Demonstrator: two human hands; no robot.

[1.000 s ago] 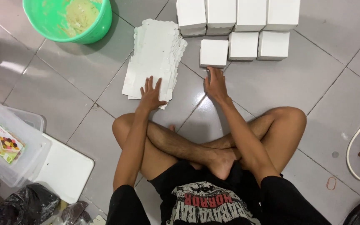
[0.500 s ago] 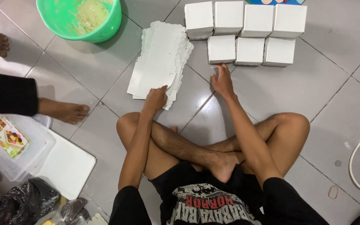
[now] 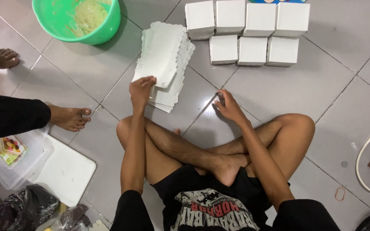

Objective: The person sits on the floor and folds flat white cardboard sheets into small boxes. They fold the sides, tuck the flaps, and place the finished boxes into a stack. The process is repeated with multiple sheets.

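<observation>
Left hand (image 3: 141,90) pinching the near end of the top flat carton blank (image 3: 161,55), long axis running away toward the green tub (image 3: 77,19), lying on the stack of blanks (image 3: 172,81) on the tiled floor (image 3: 305,94). Right hand (image 3: 228,107) open, fingers spread on tile. 7 folded white boxes (image 3: 249,32) beyond, farthest row cut off.

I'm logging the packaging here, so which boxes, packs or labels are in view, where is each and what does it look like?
Folded white square cardboard boxes: two rows on the floor, top centre.
Flat white scallop-edged carton blanks: stacked left of the boxes; left hand lifts the top one.
Small colourful printed pack: inside the clear plastic tub, far left.
Right hand: on the tiles, empty.
</observation>
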